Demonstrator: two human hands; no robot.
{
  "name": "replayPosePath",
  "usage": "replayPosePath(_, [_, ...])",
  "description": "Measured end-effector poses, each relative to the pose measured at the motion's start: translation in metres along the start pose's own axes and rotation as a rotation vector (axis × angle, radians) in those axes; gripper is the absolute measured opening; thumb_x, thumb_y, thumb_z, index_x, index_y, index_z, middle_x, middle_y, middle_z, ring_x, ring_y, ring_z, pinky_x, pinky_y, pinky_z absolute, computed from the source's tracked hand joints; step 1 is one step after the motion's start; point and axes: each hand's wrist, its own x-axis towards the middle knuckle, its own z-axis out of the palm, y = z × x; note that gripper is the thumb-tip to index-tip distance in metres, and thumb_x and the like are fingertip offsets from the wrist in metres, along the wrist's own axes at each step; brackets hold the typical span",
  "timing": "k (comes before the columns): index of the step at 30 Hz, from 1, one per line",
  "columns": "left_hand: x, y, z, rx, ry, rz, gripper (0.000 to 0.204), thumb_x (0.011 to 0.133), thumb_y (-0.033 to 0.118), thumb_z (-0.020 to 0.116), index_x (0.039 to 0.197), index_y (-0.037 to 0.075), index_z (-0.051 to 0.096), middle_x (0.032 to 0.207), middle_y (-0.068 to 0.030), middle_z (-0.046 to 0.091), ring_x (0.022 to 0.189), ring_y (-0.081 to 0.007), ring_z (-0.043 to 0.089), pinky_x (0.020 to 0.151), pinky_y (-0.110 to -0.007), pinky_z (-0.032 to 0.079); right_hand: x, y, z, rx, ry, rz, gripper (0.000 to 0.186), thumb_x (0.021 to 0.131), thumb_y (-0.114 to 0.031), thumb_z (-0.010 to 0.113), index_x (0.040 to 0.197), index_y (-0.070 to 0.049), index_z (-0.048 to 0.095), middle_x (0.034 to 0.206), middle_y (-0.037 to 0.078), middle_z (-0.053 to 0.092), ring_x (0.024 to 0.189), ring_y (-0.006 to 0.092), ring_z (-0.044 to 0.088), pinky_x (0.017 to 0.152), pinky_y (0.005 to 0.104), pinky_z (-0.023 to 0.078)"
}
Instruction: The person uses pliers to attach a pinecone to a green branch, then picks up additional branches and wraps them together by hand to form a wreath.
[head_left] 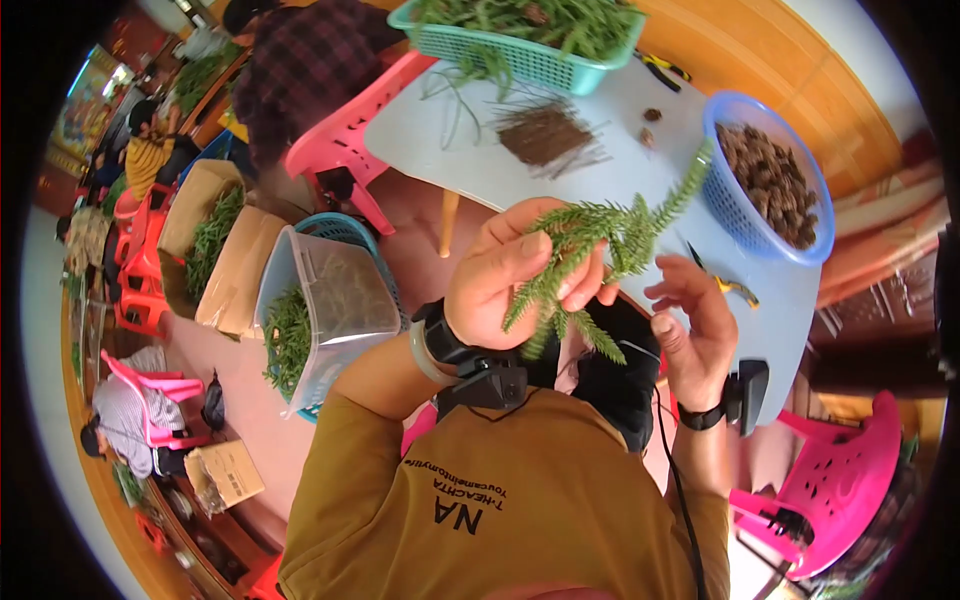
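Observation:
My left hand [492, 285] is closed on a green pine sprig [625, 245], likely artificial, with several needled branchlets fanning up and down in front of my chest. To the right of the sprig, my right hand [695, 330] is raised with its fingers bent and apart, holding nothing visible. Beyond both hands is a pale table [420, 140] bearing a pile of thin brown wires [545, 135]. Yellow-and-black pliers [738, 292] lie on it behind my right hand, beside a blue basket [720, 190] of pine cones [765, 180].
A teal basket [580, 75] of greenery, more pliers [665, 72] and small cones [652, 114] are on the table. Bins [340, 305] and boxes [240, 265] of greenery stand left. Pink chairs [820, 480] flank me. Several other people [300, 80] sit at left and ahead.

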Motion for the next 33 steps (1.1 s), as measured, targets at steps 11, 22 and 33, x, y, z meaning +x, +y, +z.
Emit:
replayPosePath(11, [-0.013,-0.035,0.009,0.275,0.121,-0.248,0.038,0.093,0.027,0.050,0.117,-0.003,0.049,0.086,-0.0093,0.059,0.082,-0.0258,0.057,0.076,-0.035,0.044,-0.011,-0.027,-0.008,1.009,0.067,0.246,0.029,0.084,-0.010,0.067,0.107,0.002,0.055,0.094,0.011,0.065,0.075,0.0139,0.060,0.062,0.0242,0.048])
replayPosePath(22, [-0.013,-0.032,0.032,0.724,0.189,-0.339,0.017,0.091,0.010,0.059,0.102,-0.002,0.056,0.086,0.0004,0.059,0.076,-0.0037,0.052,0.066,-0.019,0.043,-0.024,-0.025,-0.004,1.107,0.085,0.345,0.018,0.084,-0.010,0.064,0.096,-0.003,0.053,0.072,0.003,0.058,0.063,0.0092,0.055,0.048,0.0184,0.039])
replayPosePath(33, [-0.027,-0.027,0.046,0.770,0.170,-0.417,0.021,0.092,0.012,0.058,0.104,-0.004,0.056,0.087,-0.0022,0.059,0.075,-0.0069,0.053,0.068,-0.020,0.043,-0.033,-0.024,-0.002,1.206,-0.029,0.427,0.022,0.086,-0.015,0.062,0.102,-0.002,0.055,0.073,0.005,0.058,0.059,0.0105,0.053,0.049,0.0192,0.038])
